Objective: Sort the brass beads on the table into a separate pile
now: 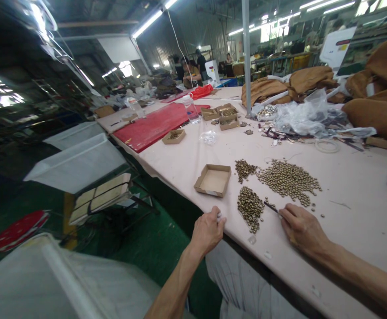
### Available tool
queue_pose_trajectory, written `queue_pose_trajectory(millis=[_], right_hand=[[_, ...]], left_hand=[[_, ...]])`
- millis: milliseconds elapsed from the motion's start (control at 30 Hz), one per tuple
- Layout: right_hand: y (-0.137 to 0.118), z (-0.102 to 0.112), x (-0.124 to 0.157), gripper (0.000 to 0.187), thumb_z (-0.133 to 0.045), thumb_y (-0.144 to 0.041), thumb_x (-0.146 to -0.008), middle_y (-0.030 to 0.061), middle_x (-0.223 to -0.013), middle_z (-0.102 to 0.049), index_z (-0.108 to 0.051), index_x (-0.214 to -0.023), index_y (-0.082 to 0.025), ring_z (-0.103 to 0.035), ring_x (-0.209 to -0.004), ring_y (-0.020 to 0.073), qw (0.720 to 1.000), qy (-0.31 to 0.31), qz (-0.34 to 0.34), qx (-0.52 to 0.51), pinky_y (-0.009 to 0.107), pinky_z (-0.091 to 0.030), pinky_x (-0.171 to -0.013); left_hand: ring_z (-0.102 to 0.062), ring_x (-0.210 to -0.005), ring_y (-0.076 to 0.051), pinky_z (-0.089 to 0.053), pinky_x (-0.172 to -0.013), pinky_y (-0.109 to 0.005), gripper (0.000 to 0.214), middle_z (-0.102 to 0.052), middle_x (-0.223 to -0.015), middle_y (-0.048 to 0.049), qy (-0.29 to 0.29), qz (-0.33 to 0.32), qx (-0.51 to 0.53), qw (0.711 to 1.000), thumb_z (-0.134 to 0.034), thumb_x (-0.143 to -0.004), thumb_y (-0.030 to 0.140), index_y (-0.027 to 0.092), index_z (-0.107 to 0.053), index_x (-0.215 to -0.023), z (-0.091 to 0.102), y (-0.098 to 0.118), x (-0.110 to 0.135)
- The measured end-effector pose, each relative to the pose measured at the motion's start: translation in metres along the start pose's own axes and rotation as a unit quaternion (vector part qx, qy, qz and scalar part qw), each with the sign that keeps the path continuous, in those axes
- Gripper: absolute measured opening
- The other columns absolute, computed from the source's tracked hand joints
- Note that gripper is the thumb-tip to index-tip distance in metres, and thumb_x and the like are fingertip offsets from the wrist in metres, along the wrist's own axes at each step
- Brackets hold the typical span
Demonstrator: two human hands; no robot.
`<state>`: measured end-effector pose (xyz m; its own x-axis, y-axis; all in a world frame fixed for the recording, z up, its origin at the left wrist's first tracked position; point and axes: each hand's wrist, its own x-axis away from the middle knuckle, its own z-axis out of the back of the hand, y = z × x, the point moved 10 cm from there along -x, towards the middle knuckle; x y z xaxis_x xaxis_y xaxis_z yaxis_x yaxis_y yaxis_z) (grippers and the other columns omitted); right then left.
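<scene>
Hands first, nearest me: my left hand (208,230) rests curled up at the near edge of the table (346,208), and I cannot tell whether it holds anything. My right hand (301,228) pinches a thin dark tool (271,207), its tip touching the near pile of brass studs (250,213). Just beyond sit an empty cardboard tray (213,179) and a wide spread of studs (288,177). Farther off I see clear plastic bags (299,117), brown cloth (299,82) and a red mat (156,124).

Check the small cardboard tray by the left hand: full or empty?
Empty: the cardboard tray shows a bare floor; the brass pieces lie outside it.
</scene>
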<state>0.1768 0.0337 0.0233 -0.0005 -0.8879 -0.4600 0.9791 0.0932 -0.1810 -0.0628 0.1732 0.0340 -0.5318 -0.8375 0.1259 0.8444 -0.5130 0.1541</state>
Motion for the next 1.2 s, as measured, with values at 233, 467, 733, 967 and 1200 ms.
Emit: queue_pose_trajectory(millis=[233, 467, 733, 967, 1200], right_hand=[[0.008, -0.003, -0.001, 0.018, -0.051, -0.012, -0.087, 0.0066, -0.085, -0.058, -0.065, -0.097, -0.017, -0.053, -0.080, 0.0182, 1.000, 0.001, -0.018, 0.002, 0.029, -0.040, -0.076], [0.016, -0.004, -0.006, 0.017, -0.051, -0.014, -0.088, 0.0069, -0.087, -0.059, -0.066, -0.096, -0.017, -0.054, -0.080, 0.0182, 1.000, -0.003, -0.029, 0.012, 0.029, -0.040, -0.075], [0.037, -0.003, -0.013, 0.018, -0.052, -0.017, -0.088, 0.0077, -0.089, -0.061, -0.067, -0.097, -0.017, -0.055, -0.082, 0.0191, 0.998, 0.002, -0.054, 0.045, 0.030, -0.040, -0.074], [0.030, 0.015, -0.010, 0.018, -0.053, -0.020, -0.090, 0.0061, -0.087, -0.062, -0.068, -0.099, -0.017, -0.056, -0.076, 0.0164, 0.998, 0.039, -0.037, -0.020, 0.027, -0.041, -0.070], [-0.007, 0.009, 0.010, 0.018, -0.054, -0.020, -0.089, 0.0046, -0.083, -0.060, -0.068, -0.100, -0.017, -0.054, -0.069, 0.0144, 0.995, -0.011, -0.012, -0.094, 0.026, -0.041, -0.067]], left_hand=[[-0.071, -0.090, -0.023, -0.044, -0.074, -0.028, 0.025, -0.073, -0.101, -0.0072, -0.009, 0.013, -0.002, 1.000, -0.045, -0.098, 0.044, 0.024, -0.053, -0.112, -0.001, -0.001, 0.000], [-0.071, -0.087, -0.023, -0.043, -0.072, -0.028, 0.024, -0.074, -0.099, -0.0064, 0.005, 0.002, 0.007, 1.000, -0.045, -0.098, 0.043, 0.024, -0.053, -0.111, -0.001, 0.000, 0.000], [-0.071, -0.087, -0.023, -0.044, -0.074, -0.029, 0.025, -0.074, -0.099, -0.0072, 0.004, -0.003, 0.000, 1.000, -0.044, -0.098, 0.043, 0.024, -0.052, -0.113, -0.004, -0.002, 0.000], [-0.071, -0.089, -0.026, -0.046, -0.076, -0.031, 0.027, -0.073, -0.097, -0.0080, 0.005, -0.005, -0.010, 1.000, -0.042, -0.098, 0.045, 0.025, -0.051, -0.115, -0.007, -0.002, 0.000], [-0.071, -0.091, -0.027, -0.047, -0.078, -0.032, 0.028, -0.072, -0.096, -0.0088, 0.002, -0.003, -0.013, 1.000, -0.042, -0.098, 0.045, 0.024, -0.050, -0.115, -0.007, -0.001, 0.001]])
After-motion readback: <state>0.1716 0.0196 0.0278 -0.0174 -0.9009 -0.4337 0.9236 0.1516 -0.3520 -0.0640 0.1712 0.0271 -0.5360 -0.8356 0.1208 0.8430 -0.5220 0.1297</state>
